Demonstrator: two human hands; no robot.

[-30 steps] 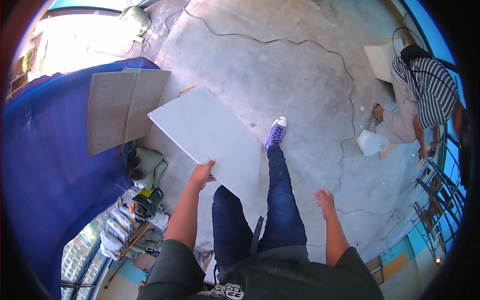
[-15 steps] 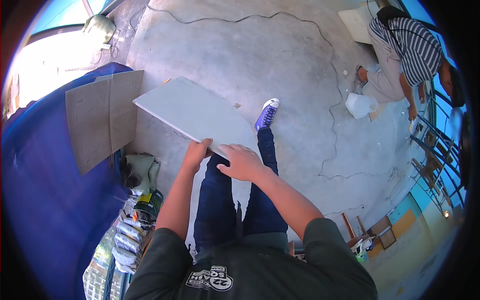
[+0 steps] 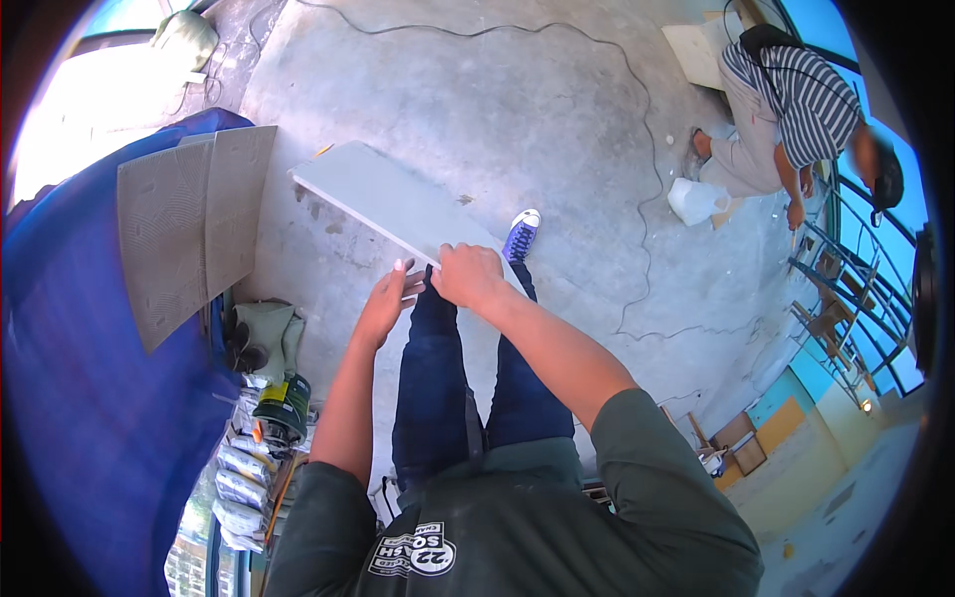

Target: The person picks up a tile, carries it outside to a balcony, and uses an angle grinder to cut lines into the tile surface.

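A light grey flat tile (image 3: 393, 199) stands tilted in front of my legs, its near long edge toward me. My right hand (image 3: 470, 272) grips that near edge, fingers bent over the top face. Just left of it, my left hand (image 3: 391, 300) is off the tile, its fingers apart and nothing in them. The tile's far end hangs over or rests near the concrete floor; I cannot tell which. A small orange-yellow thing (image 3: 324, 150) peeks out behind its far left corner.
Two patterned tiles (image 3: 164, 234) lean on a blue sheet (image 3: 70, 398) at left. Below them are a green bucket (image 3: 282, 410) and silvery packets (image 3: 242, 476). A black cable (image 3: 652, 119) crosses the floor (image 3: 517, 109). At right a co-worker (image 3: 796, 109) bends beside a white bag (image 3: 696, 201) and metal frames.
My left hand has let go of the tile and opened beside it. My right hand has moved up and closed on the edge. The tile is tipped more steeply.
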